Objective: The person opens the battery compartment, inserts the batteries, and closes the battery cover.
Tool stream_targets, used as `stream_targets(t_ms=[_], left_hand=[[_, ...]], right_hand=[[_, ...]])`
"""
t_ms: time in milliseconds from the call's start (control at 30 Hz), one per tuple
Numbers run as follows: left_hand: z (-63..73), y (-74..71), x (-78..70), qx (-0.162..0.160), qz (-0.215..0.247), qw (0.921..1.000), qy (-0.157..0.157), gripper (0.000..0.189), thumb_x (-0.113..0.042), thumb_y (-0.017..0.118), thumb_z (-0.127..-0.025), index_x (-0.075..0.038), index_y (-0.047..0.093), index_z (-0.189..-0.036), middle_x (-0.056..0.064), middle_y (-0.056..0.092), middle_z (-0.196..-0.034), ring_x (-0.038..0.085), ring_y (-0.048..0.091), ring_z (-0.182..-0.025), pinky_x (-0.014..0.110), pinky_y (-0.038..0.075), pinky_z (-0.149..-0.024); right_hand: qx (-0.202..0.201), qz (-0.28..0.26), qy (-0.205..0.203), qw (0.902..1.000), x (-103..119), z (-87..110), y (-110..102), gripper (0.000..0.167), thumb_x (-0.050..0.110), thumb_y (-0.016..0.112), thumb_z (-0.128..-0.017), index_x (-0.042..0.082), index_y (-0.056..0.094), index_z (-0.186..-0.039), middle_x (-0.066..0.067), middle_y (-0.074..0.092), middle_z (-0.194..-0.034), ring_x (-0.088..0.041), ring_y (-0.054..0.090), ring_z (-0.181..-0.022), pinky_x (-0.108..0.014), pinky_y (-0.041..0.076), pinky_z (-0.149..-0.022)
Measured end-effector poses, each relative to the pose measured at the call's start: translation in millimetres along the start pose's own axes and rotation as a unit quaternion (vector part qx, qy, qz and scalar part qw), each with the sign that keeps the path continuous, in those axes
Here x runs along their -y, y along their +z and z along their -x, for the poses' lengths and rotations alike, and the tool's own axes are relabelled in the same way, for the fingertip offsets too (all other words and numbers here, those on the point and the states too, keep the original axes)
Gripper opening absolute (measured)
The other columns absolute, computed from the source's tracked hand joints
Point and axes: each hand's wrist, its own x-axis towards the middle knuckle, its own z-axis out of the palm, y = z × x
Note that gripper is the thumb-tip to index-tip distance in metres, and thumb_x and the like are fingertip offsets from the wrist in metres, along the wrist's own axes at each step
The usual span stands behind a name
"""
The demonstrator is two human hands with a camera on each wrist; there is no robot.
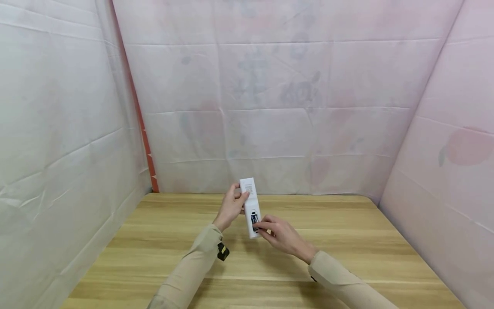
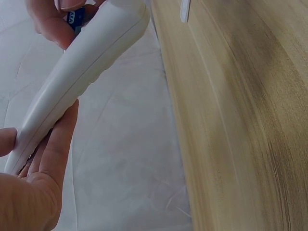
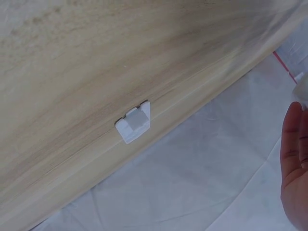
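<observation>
A white remote control [image 1: 250,201] is tilted above the table, back side up, with its battery compartment uncovered. My left hand [image 1: 230,209] grips it near the upper end, thumb on the back and fingers underneath; the left wrist view shows this hand [image 2: 45,178] around its narrower end. At the lower end, my right hand [image 1: 283,235] has thumb and fingers at the compartment, pinching a dark blue AAA battery [image 2: 75,19]. The right fingers partly cover the compartment. A white battery cover [image 3: 134,124] lies on the table in the right wrist view, away from my right hand [image 3: 294,168].
The wood-grain table [image 1: 162,240] ends at a back edge just behind the remote. Pale fabric walls [image 1: 270,86] enclose the back and both sides, with a red strip [image 1: 143,128] at the left corner.
</observation>
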Motion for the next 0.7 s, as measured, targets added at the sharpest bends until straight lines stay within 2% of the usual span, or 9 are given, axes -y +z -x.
stream_targets(t_ms=[300,433,700], left_hand=[[2.7,-4.4,-3.8,0.000,-0.017,0.9999,-0.004,0.040,-0.025,0.056,-0.101,-0.012,0.042,-0.136,0.021,0.067,-0.114,0.020,0.069,-0.074,0.043,0.061,-0.067],[3.1,-5.3,-3.3,-0.002,-0.017,0.9998,-0.006,0.038,-0.024,0.055,-0.102,-0.012,0.042,-0.136,0.021,0.067,-0.114,0.020,0.070,-0.075,0.045,0.061,-0.068],[4.8,-5.2,-6.4,-0.004,-0.018,0.9998,-0.009,0.038,-0.024,0.054,-0.102,-0.013,0.042,-0.136,0.021,0.068,-0.112,0.020,0.069,-0.074,0.035,0.061,-0.062]], right_hand=[[-0.008,0.000,-0.003,1.0000,-0.6,-3.0,3.6,0.016,0.009,0.075,-0.086,0.012,0.075,-0.102,0.002,0.065,-0.094,-0.003,0.055,-0.073,-0.012,0.047,-0.059],[-0.013,0.002,-0.005,0.9999,-1.0,-3.0,4.9,0.015,0.009,0.075,-0.086,0.013,0.075,-0.101,0.002,0.065,-0.094,-0.009,0.059,-0.072,-0.013,0.047,-0.060],[-0.015,-0.008,0.022,0.9996,2.7,-4.6,3.6,0.014,0.010,0.075,-0.086,0.013,0.075,-0.099,0.000,0.065,-0.092,-0.016,0.062,-0.071,-0.014,0.047,-0.057]])
